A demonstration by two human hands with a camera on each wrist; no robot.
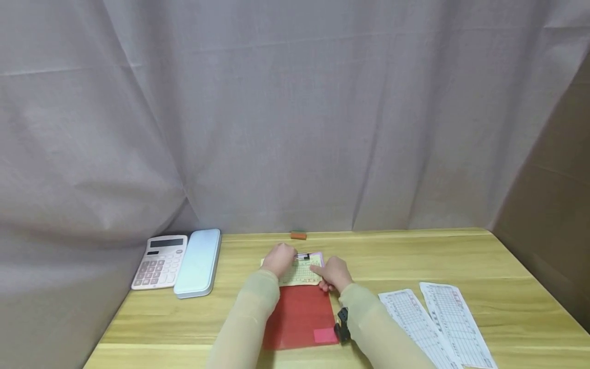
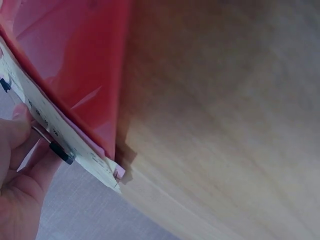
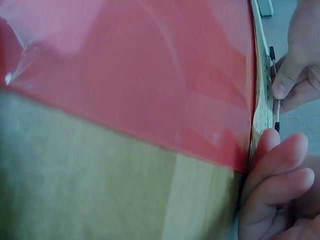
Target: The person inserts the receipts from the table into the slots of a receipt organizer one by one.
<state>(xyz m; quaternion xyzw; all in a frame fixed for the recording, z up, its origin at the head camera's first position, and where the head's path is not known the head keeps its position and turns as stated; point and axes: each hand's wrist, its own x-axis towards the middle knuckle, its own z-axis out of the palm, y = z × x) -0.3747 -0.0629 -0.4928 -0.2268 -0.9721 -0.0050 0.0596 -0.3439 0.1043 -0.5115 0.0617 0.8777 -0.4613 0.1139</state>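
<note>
A small stack of yellowish printed forms lies over the top of a red translucent folder with a pink label. A wire clip with black ends sits at the forms' far edge, where a purple edge peeks out. My left hand pinches the clip's wire between thumb and finger. At the near right, my right hand grips the forms' side edge, thumb on top and other fingers curled beside it. What lies beneath the forms is mostly hidden.
A pink calculator and a pale blue case lie at the left. Two white printed sheets overlap at the right. A small reddish-brown block is by the grey curtain behind the wooden table.
</note>
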